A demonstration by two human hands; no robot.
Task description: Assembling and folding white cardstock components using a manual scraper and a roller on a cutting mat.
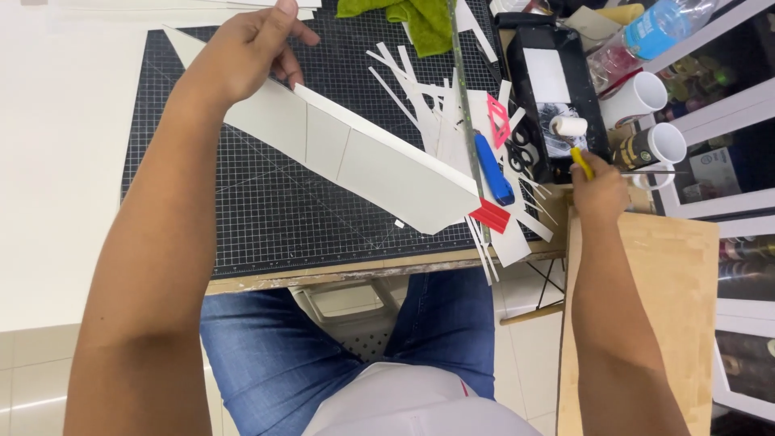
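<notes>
My left hand grips the upper edge of a long white folded card piece that slants across the black cutting mat. The card has several scored panels and tapers to a point at the lower right. My right hand is closed around a yellow-handled tool at the table's right edge, beside two white mugs. A blue-handled knife and a long metal ruler lie between the hands.
White paper strips and red scraps litter the mat's right side. A black tray holds a small roller and scissors. A green cloth and a plastic bottle sit at the back. A brown board leans at right.
</notes>
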